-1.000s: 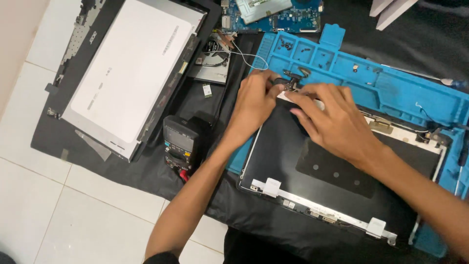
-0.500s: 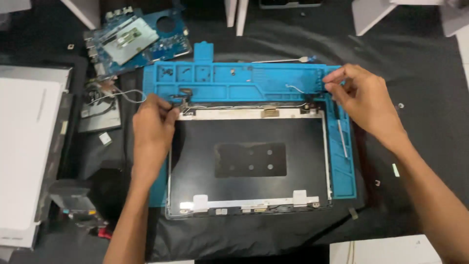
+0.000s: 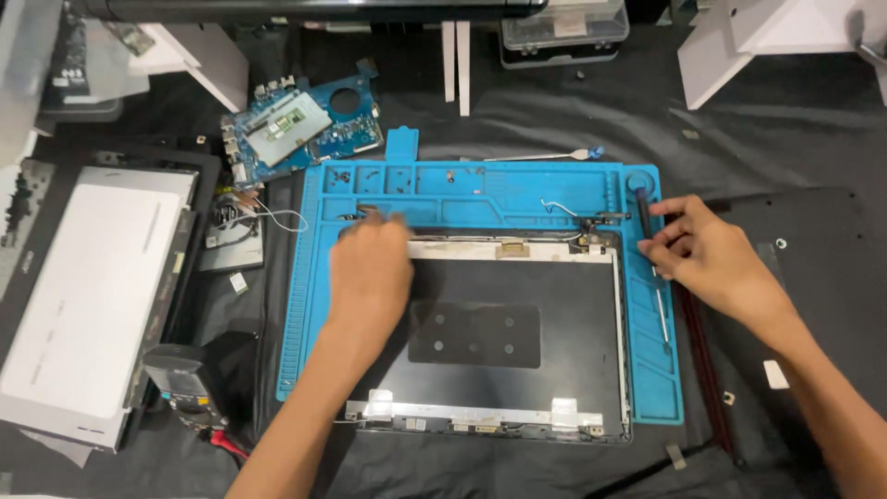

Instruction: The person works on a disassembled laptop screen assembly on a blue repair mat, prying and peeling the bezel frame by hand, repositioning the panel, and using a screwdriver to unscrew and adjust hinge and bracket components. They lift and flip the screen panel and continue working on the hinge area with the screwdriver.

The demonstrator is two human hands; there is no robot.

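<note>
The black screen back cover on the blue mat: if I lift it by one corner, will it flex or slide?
The screen back cover looks thin and wide, so it would probably bend. It lies on a ribbed blue mat, so sliding seems unlikely. The left hand rests on its top edge.

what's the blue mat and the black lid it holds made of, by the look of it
Blue mat: likely silicone or soft rubber, matte, with moulded ridges and small compartments. Black lid: seemingly hard plastic, dull dark inside, with silvery metal-looking strips along its edges.
</note>
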